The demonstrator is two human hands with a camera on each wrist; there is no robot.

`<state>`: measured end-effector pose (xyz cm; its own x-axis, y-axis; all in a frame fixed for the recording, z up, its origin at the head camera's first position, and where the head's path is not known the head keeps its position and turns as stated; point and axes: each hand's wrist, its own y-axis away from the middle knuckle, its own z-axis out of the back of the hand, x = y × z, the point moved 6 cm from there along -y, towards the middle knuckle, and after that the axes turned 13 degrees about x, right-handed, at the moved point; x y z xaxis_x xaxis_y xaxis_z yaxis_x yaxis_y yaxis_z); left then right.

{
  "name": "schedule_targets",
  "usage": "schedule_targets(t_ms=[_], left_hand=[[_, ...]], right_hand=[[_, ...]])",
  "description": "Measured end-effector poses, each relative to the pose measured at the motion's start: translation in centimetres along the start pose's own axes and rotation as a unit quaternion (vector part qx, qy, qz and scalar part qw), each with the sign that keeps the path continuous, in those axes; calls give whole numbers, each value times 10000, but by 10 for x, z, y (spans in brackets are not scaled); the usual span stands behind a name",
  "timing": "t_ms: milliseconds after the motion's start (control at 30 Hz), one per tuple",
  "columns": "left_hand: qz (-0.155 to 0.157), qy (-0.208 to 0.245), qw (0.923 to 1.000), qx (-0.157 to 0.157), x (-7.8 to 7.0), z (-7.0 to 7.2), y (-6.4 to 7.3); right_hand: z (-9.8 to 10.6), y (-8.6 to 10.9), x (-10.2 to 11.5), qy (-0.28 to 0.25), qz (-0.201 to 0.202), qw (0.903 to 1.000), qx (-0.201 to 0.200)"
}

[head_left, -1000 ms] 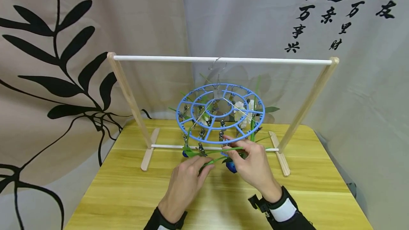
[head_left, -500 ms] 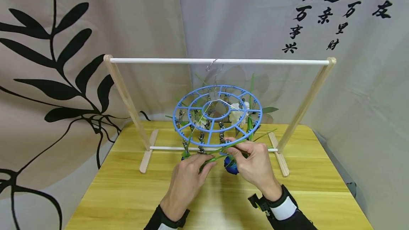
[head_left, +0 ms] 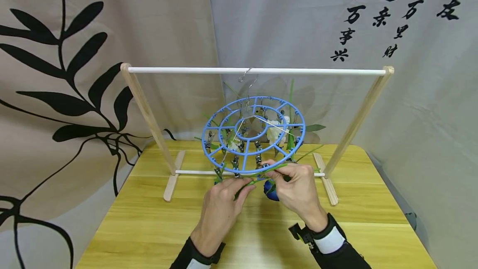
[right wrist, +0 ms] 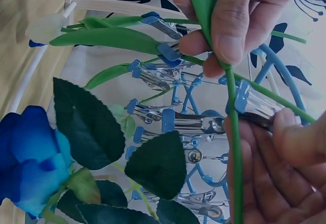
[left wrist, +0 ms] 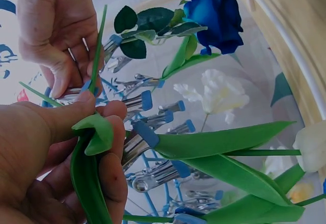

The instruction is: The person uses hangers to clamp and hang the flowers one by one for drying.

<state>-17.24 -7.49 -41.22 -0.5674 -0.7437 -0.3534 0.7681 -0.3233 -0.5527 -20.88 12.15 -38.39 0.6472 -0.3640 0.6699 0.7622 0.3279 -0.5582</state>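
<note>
My left hand (head_left: 221, 206) pinches a green artificial flower stem (right wrist: 233, 112) between thumb and fingers, just below its broad leaves (left wrist: 86, 175); its bloom is out of sight. With my right hand (head_left: 298, 188) I pinch a metal clip (right wrist: 257, 104) with blue-coated tips, which hangs from the blue round drying hanger (head_left: 244, 168). The stem crosses right at the clip's tips in the right wrist view. A blue rose (left wrist: 214, 19) with dark leaves hangs beside my right hand.
The hanger hooks over a white rod (head_left: 186, 70) on a wooden stand (head_left: 149, 115). Several clips on it carry stems, leaves and white flowers (left wrist: 219, 95). The stand's feet rest on a wooden table (head_left: 142, 219), before a printed curtain (head_left: 168, 20).
The left hand, holding the stem, has shifted slightly right and up toward the right hand. The hanger has swayed a little left. The right hand stays nearly in place at the clip.
</note>
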Motion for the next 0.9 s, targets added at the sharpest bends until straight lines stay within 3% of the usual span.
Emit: schedule_targets(t_ms=[267, 533, 900], left_hand=[[-122, -198, 9995, -217, -5, 2, -3], [-234, -335, 9982, -449, -10, 3, -6], [-7, 123, 9998, -146, -6, -1, -5]], right_hand=[[2, -2, -1, 52, 36, 10000, 2], [3, -2, 2, 684, 114, 9976, -75], [0, 2, 7, 1249, 274, 9914, 273]])
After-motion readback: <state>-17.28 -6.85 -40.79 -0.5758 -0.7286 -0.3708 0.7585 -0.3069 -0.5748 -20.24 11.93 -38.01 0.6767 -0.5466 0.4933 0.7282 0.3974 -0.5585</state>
